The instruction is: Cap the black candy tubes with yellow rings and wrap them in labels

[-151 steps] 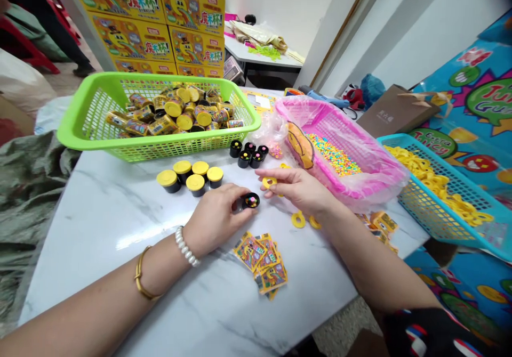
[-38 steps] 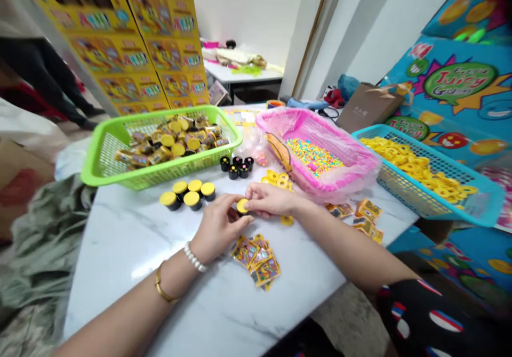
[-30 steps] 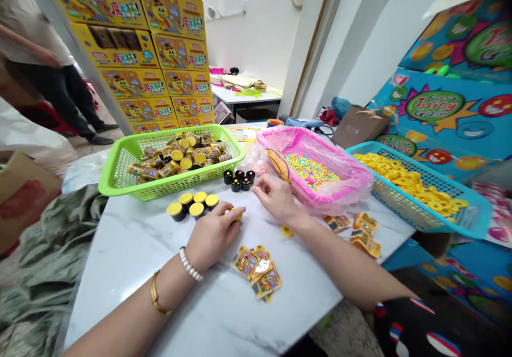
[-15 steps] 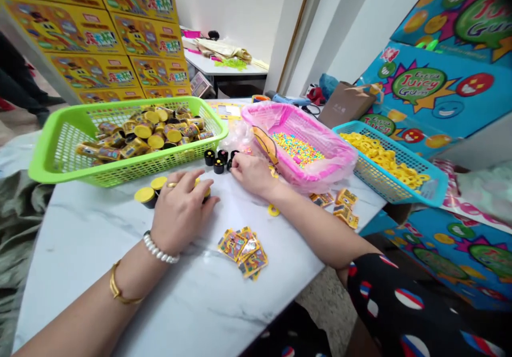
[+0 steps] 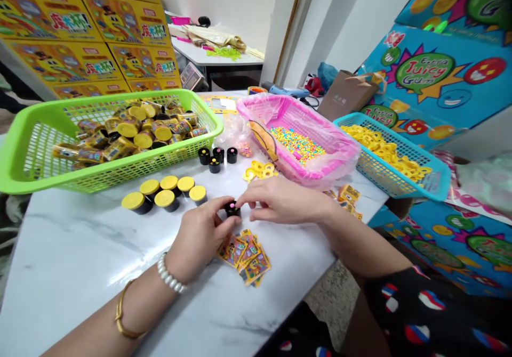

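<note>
My left hand [image 5: 204,229] pinches a small black cup [image 5: 232,208] between thumb and fingers, above the table. Pink and yellow candy beads show in its top. The fingertips of my right hand [image 5: 276,200] reach that cup's rim, while its thumb stands apart from it. Just below lies a fanned pile of printed yellow wrappers [image 5: 250,258]. Several black cups with yellow lids [image 5: 166,199] stand to the left. Behind my hands are several open black cups [image 5: 215,165] with beads in them. Yellow plastic rings [image 5: 260,170] lie beyond my right hand.
A green basket [image 5: 80,173] holds finished-looking labelled cups. A pink basket [image 5: 336,173] lined with plastic holds colourful beads, and a blue basket [image 5: 438,189] holds yellow rings. More wrappers [image 5: 349,194] lie at right. Yellow cartons [image 5: 92,37] and blue cartons [image 5: 432,74] are stacked behind.
My right hand has come back toward me from the group of open cups, and one cup is now at my left hand. My left hand has moved right, away from the lidded cups.
</note>
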